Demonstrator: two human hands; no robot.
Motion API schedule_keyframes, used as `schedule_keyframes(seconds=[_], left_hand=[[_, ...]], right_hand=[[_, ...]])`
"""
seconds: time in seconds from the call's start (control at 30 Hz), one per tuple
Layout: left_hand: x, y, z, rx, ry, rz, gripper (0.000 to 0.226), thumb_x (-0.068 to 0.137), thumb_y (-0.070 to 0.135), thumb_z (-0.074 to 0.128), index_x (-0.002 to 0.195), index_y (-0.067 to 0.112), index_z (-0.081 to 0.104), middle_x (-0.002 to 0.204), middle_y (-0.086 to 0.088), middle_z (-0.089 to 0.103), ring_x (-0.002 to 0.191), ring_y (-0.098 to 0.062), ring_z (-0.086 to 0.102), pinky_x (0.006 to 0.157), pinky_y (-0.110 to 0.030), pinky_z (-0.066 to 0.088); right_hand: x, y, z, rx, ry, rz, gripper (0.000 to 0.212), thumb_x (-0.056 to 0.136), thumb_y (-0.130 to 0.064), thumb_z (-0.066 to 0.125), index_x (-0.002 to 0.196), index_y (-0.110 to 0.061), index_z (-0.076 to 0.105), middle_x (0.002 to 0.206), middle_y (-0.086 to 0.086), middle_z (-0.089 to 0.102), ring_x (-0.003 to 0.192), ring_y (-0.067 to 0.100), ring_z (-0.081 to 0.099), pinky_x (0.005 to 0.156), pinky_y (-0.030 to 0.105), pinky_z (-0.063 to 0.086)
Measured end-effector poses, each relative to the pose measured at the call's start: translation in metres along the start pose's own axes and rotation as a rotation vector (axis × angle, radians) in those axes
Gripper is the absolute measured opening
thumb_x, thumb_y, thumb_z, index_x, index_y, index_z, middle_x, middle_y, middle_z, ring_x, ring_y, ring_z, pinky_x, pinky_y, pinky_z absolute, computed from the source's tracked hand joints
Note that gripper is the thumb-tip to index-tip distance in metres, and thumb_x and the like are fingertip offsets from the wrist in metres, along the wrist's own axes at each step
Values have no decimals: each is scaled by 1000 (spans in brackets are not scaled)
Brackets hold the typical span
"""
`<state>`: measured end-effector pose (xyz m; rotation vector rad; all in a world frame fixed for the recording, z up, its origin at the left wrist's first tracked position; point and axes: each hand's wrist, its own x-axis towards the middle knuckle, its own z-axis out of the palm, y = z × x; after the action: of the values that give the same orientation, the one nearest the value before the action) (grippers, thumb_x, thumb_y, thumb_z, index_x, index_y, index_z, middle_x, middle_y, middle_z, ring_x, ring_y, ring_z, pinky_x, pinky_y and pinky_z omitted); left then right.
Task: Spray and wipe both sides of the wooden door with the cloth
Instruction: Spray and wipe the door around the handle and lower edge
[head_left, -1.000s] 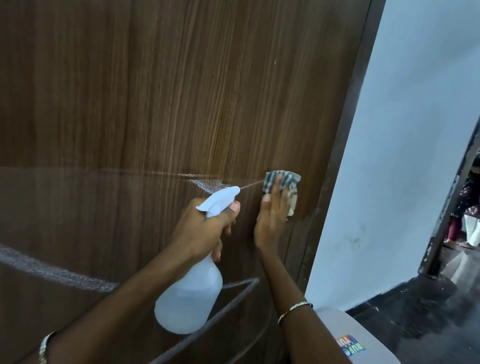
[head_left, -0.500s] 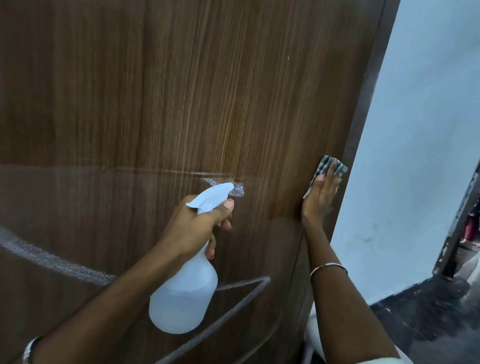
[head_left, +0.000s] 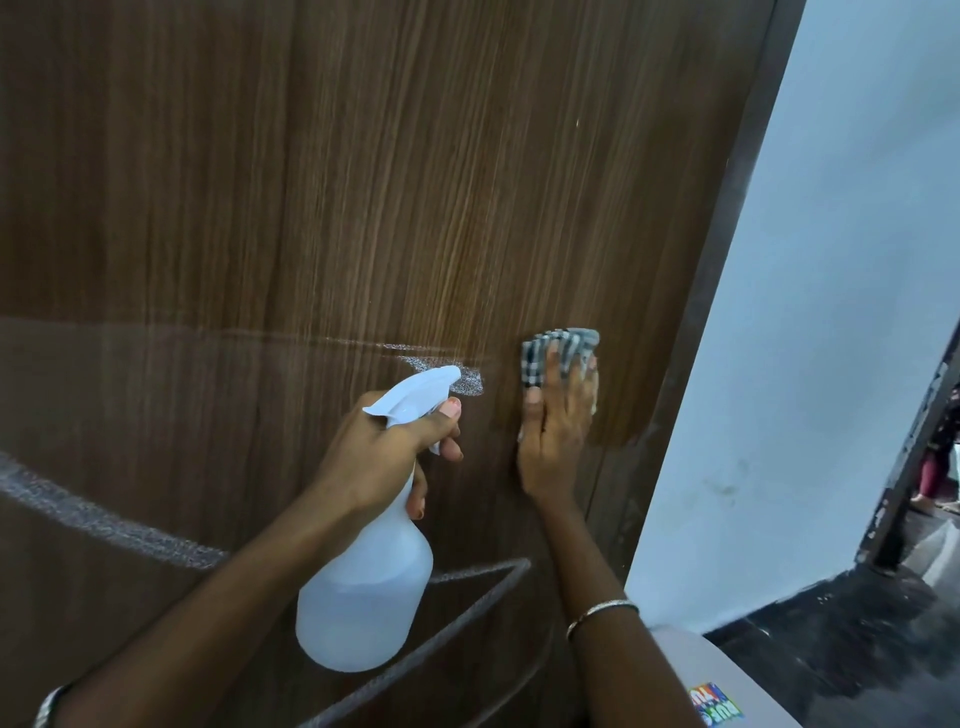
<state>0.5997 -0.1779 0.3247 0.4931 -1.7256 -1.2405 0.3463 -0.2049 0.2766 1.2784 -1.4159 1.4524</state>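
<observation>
The brown wooden door (head_left: 363, 182) fills most of the head view, with a wet spray patch (head_left: 457, 382) and pale streaks lower down. My left hand (head_left: 384, 447) grips the neck and trigger of a translucent white spray bottle (head_left: 363, 603), nozzle toward the door. My right hand (head_left: 556, 431) presses a grey checked cloth (head_left: 558, 353) flat against the door with straight fingers, just right of the spray patch and left of the door's edge. A darker wiped band lies under that hand.
The door's dark edge (head_left: 727, 260) runs down the right, with a pale blue wall (head_left: 831, 364) beyond it. A white object with a coloured sticker (head_left: 711, 691) sits low right. A dark floor (head_left: 857, 649) and a doorway with a person's clothing (head_left: 935, 467) are at far right.
My right hand slid the cloth out to the door's edge, then back left toward the spray patch. My left hand and the bottle stayed nearly still.
</observation>
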Motion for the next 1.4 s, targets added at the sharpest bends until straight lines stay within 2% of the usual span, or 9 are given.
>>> schedule_keyframes(seconds=[0.17, 0.4, 0.47, 0.6, 0.7, 0.83, 1.17, 1.27, 1.4], left_hand=[[-5, 4, -7, 5, 6, -6, 22, 97, 32, 58, 100, 12, 67, 84, -7, 74, 37, -14, 52, 45, -25, 49], [-17, 6, -21, 13, 50, -14, 23, 97, 33, 58, 99, 11, 67, 85, -8, 74, 37, -15, 52, 48, -26, 50], [-21, 6, -24, 17, 66, -15, 24, 97, 33, 58, 99, 11, 67, 85, -8, 73, 36, -15, 52, 49, -27, 50], [-27, 5, -28, 30, 105, -3, 23, 97, 33, 58, 94, 12, 68, 82, -8, 73, 36, -18, 51, 49, -30, 50], [-32, 6, -28, 30, 128, 9, 20, 98, 33, 58, 94, 16, 69, 77, -7, 72, 37, -22, 50, 47, -30, 49], [-37, 7, -33, 10, 159, 6, 18, 97, 33, 59, 98, 17, 69, 76, -8, 72, 36, -22, 49, 45, -29, 48], [-42, 10, -46, 25, 178, 8, 23, 96, 34, 60, 92, 13, 69, 76, -6, 72, 38, -21, 50, 46, -29, 48], [-44, 10, -49, 17, 180, 23, 20, 97, 32, 60, 91, 15, 70, 75, -8, 71, 38, -28, 47, 48, -33, 47], [-47, 13, -53, -12, 180, 37, 12, 98, 30, 60, 104, 29, 70, 73, -6, 70, 37, -24, 46, 48, -32, 47]], right_hand=[[22, 75, -31, 27, 99, 460, 63, 106, -55, 19, 161, -25, 25, 169, 8, 20, 158, 26, 14, 127, 55, 10], [22, 48, -20, 47, 189, 605, 59, 108, -52, 21, 162, -30, 20, 170, 5, 21, 156, 31, 18, 126, 56, 12], [18, 12, -7, 63, 219, 546, 54, 109, -39, 27, 161, -25, 24, 168, 12, 22, 156, 35, 15, 127, 51, 6], [1, -65, 26, 74, 178, 352, 55, 108, -51, 22, 158, -30, 25, 167, 13, 27, 156, 35, 15, 123, 54, 8], [-27, -115, 43, 83, 61, 129, 53, 108, -40, 31, 159, -27, 26, 168, 6, 23, 158, 28, 8, 127, 50, 3], [-34, -99, 30, 37, -72, -172, 52, 107, -33, 37, 158, -26, 31, 169, 4, 23, 158, 30, 11, 126, 54, 8], [48, -79, 21, 17, 84, 144, 59, 108, -53, 16, 161, -29, 27, 170, 6, 17, 158, 29, 5, 126, 58, 6], [-27, -108, 38, 28, -16, -32, 51, 110, -39, 29, 160, -29, 29, 168, 7, 24, 158, 26, 8, 127, 54, 5], [-98, -104, 44, -52, -163, -325, 53, 110, -36, 37, 161, -36, 23, 163, 2, 31, 152, 35, 30, 121, 63, 23]])
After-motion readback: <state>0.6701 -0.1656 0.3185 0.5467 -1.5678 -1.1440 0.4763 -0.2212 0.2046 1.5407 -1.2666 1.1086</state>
